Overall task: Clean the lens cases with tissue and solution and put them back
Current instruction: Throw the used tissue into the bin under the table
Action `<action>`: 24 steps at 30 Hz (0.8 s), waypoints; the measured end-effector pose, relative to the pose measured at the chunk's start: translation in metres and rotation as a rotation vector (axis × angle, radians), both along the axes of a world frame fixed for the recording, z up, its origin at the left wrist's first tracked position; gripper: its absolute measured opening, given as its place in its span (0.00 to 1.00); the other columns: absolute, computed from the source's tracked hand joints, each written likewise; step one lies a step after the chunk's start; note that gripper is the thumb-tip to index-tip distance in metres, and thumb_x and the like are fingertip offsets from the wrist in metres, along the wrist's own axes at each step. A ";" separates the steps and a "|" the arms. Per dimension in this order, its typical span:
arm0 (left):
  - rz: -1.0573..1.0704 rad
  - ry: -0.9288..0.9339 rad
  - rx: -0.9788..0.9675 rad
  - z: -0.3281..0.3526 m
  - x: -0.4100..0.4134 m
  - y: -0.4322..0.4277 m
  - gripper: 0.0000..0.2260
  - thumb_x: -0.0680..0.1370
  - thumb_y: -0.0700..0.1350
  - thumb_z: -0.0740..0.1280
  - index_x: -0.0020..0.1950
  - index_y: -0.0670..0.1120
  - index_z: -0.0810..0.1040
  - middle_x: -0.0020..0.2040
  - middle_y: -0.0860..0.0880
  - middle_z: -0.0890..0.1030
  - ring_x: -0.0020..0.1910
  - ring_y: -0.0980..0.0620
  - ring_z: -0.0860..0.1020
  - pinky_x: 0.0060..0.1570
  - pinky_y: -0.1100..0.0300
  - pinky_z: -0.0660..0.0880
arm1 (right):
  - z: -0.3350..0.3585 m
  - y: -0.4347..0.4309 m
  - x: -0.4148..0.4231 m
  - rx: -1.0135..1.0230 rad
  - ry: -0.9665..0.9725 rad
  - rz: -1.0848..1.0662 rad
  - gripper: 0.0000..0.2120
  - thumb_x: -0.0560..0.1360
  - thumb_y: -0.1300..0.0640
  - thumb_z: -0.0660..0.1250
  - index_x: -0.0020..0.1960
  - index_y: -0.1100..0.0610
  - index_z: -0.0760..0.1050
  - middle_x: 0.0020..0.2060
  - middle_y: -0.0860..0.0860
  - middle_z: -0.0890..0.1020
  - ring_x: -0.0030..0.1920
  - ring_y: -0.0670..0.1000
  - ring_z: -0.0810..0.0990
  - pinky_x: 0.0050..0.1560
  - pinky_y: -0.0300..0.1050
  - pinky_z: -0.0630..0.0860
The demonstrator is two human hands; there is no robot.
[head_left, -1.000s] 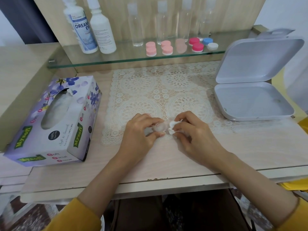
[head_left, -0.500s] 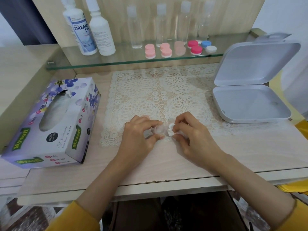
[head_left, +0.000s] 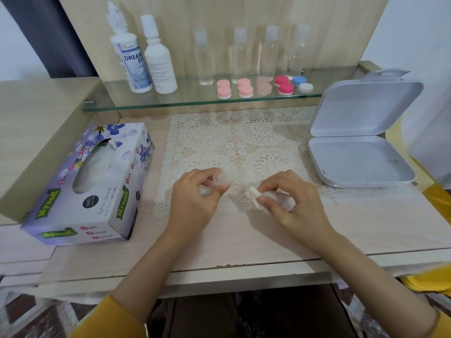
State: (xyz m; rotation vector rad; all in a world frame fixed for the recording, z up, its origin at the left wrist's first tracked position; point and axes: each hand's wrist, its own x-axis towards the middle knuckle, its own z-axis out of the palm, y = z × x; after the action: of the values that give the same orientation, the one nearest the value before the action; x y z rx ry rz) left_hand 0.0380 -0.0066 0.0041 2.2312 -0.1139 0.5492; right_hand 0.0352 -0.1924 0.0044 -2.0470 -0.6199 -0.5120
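Note:
My left hand (head_left: pixel 195 198) pinches a small clear lens case (head_left: pixel 223 179) between thumb and fingers, just above the lace mat (head_left: pixel 234 147). My right hand (head_left: pixel 292 203) grips a wad of white tissue (head_left: pixel 256 197) a short way to the right of the case, not touching it. On the glass shelf (head_left: pixel 195 103) stand two white solution bottles (head_left: pixel 158 67) and a row of lens cases (head_left: pixel 246 87) with pink, red, blue and white caps.
A purple tissue box (head_left: pixel 92 181) lies at the left. An open grey hinged box (head_left: pixel 361 159) sits at the right, its lid raised. Several clear small bottles (head_left: pixel 271 52) stand at the shelf's back. The desk's front edge (head_left: pixel 244 264) runs below my wrists.
The hands have moved apart: the tissue, which was pressed against the clear case, is now drawn away to the right, and the left hand has lifted the case slightly left.

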 end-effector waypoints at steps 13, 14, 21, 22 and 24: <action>-0.314 0.341 -0.565 0.022 -0.019 -0.002 0.09 0.74 0.36 0.66 0.53 0.43 0.77 0.44 0.48 0.83 0.44 0.59 0.80 0.44 0.69 0.74 | 0.004 0.014 0.009 0.164 0.126 0.148 0.05 0.68 0.52 0.68 0.42 0.50 0.80 0.47 0.37 0.81 0.50 0.41 0.80 0.41 0.48 0.76; -0.333 0.361 -0.607 0.021 -0.021 -0.002 0.10 0.74 0.36 0.66 0.55 0.42 0.77 0.45 0.47 0.83 0.45 0.57 0.80 0.46 0.68 0.75 | 0.004 0.014 0.008 0.198 0.155 0.152 0.05 0.67 0.51 0.68 0.43 0.50 0.80 0.46 0.37 0.81 0.50 0.41 0.80 0.40 0.47 0.77; -0.254 0.367 -0.665 0.016 -0.026 -0.012 0.17 0.67 0.39 0.72 0.54 0.44 0.74 0.42 0.43 0.82 0.41 0.53 0.80 0.46 0.61 0.76 | 0.007 0.016 0.002 0.300 0.271 0.164 0.04 0.65 0.51 0.69 0.40 0.47 0.80 0.42 0.41 0.83 0.47 0.44 0.81 0.43 0.40 0.78; -0.236 0.369 -0.684 0.016 -0.026 -0.013 0.17 0.65 0.42 0.73 0.52 0.44 0.75 0.42 0.43 0.82 0.41 0.52 0.80 0.47 0.59 0.76 | 0.008 0.016 0.002 0.312 0.288 0.158 0.04 0.65 0.52 0.71 0.40 0.49 0.81 0.42 0.44 0.83 0.46 0.45 0.81 0.43 0.41 0.78; -0.204 0.369 -0.708 0.016 -0.027 -0.012 0.18 0.62 0.46 0.72 0.49 0.44 0.76 0.42 0.43 0.82 0.42 0.49 0.80 0.48 0.56 0.75 | 0.010 0.014 0.001 0.353 0.334 0.134 0.06 0.64 0.57 0.76 0.40 0.52 0.81 0.41 0.48 0.84 0.41 0.47 0.81 0.42 0.41 0.77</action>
State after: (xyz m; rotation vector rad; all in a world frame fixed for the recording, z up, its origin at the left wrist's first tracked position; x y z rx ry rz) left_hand 0.0113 -0.0186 0.0206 1.5664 0.0419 0.0354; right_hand 0.0358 -0.1784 0.0147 -1.6912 -0.4261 -0.1774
